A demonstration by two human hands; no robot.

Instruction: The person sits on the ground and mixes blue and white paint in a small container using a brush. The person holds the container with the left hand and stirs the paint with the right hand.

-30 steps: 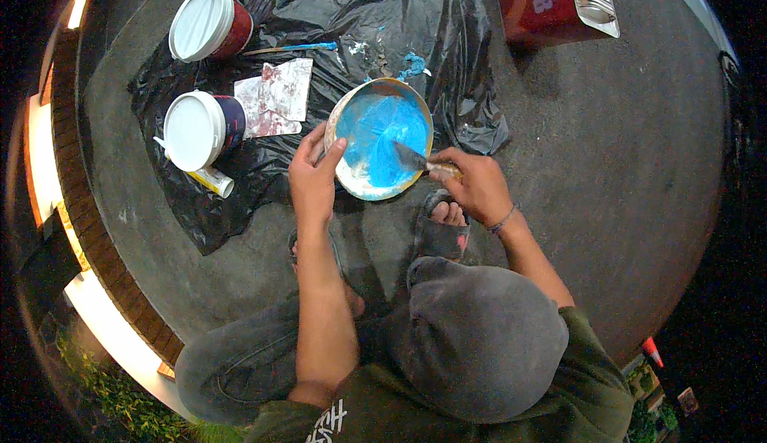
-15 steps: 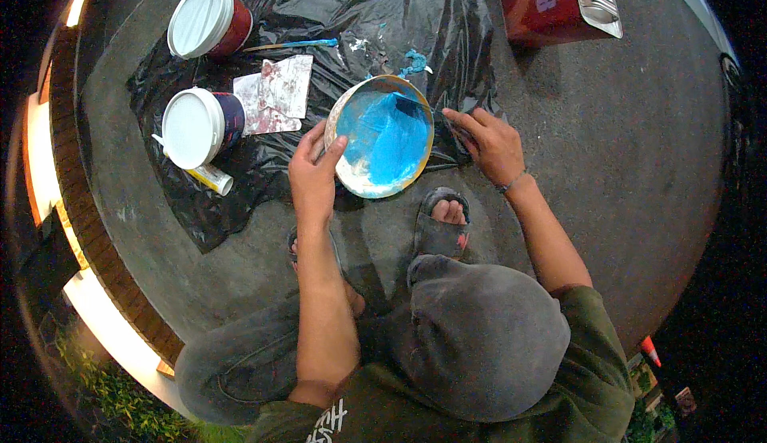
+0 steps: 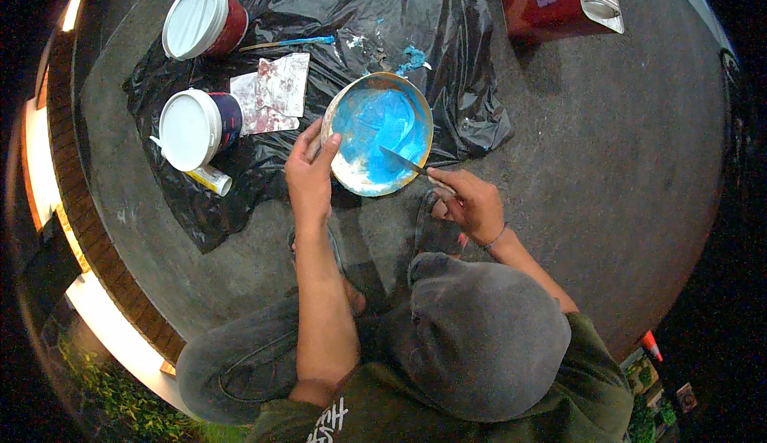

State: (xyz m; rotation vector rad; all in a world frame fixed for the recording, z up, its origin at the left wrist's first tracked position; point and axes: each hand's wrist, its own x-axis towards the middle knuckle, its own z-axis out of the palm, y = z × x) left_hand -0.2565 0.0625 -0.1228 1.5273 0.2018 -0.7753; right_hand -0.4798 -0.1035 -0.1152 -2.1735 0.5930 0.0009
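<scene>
A round bowl with a tan rim is tilted toward me, its inside smeared with bright blue and some white paint. My left hand grips its left side, thumb over the rim and fingers behind the wall. In my right hand is a putty knife, held by its light handle. The blade reaches over the lower right rim, and its tip is at the blue paint; whether it presses on the bowl is hard to tell.
A crumpled black plastic sheet covers the ground. Two lidded paint tubs, one red and one dark blue, stand left, near stained cards, a blue-tipped brush and a yellow-white tube. A red can stands far right.
My right hand has come down and nearer, bringing the putty knife from the bowl's upper right to its lower right. The blue paint's shape has changed. My left hand keeps its hold.
</scene>
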